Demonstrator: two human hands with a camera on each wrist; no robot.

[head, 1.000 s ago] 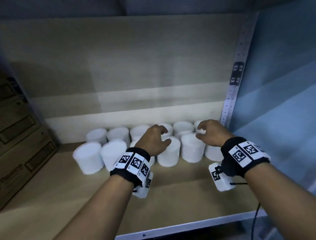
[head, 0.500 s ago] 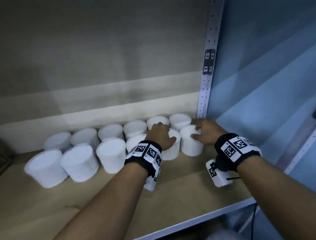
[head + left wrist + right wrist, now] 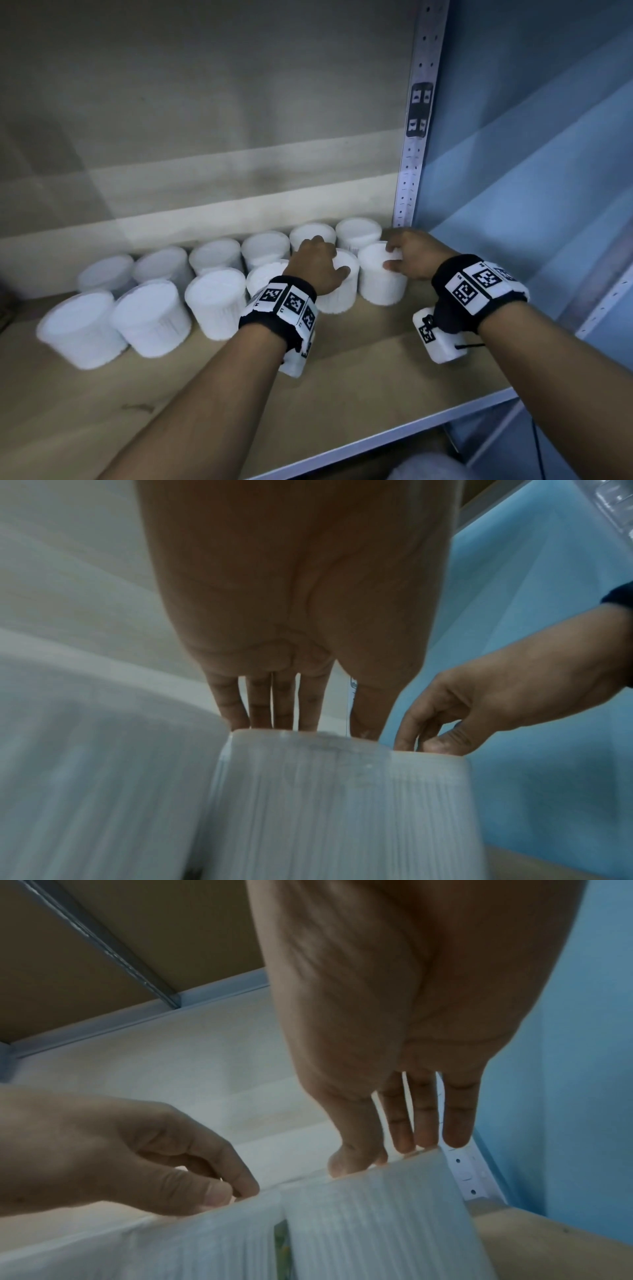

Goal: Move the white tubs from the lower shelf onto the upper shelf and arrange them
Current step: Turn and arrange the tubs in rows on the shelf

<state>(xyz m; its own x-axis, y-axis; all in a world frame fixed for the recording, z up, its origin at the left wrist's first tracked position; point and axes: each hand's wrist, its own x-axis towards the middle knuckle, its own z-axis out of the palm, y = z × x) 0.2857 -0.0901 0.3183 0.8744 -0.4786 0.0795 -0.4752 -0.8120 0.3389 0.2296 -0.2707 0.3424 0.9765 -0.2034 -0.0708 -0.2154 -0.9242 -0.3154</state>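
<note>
Several white tubs stand in two rows at the back of a wooden shelf (image 3: 359,387). My left hand (image 3: 323,260) lies over the top of one front-row tub (image 3: 337,294), fingers curled over its far rim and thumb on its right side. My right hand (image 3: 397,255) grips the rightmost front tub (image 3: 380,286) by its top edge, thumb on the near side. The left wrist view shows my left hand (image 3: 308,729) with its fingers dropping behind the tub (image 3: 342,804). In the right wrist view my right hand (image 3: 387,1153) reaches over its tub (image 3: 369,1218).
A perforated metal upright (image 3: 412,164) with a marker tag stands just right of the tubs, against a blue wall (image 3: 534,178). A beige back panel (image 3: 205,120) closes the shelf. Bare board lies between the tubs and the metal front edge (image 3: 394,435).
Both hands have come down from above the tubs onto two front-row tubs at the right end and closed on them. My view has swung right and closer.
</note>
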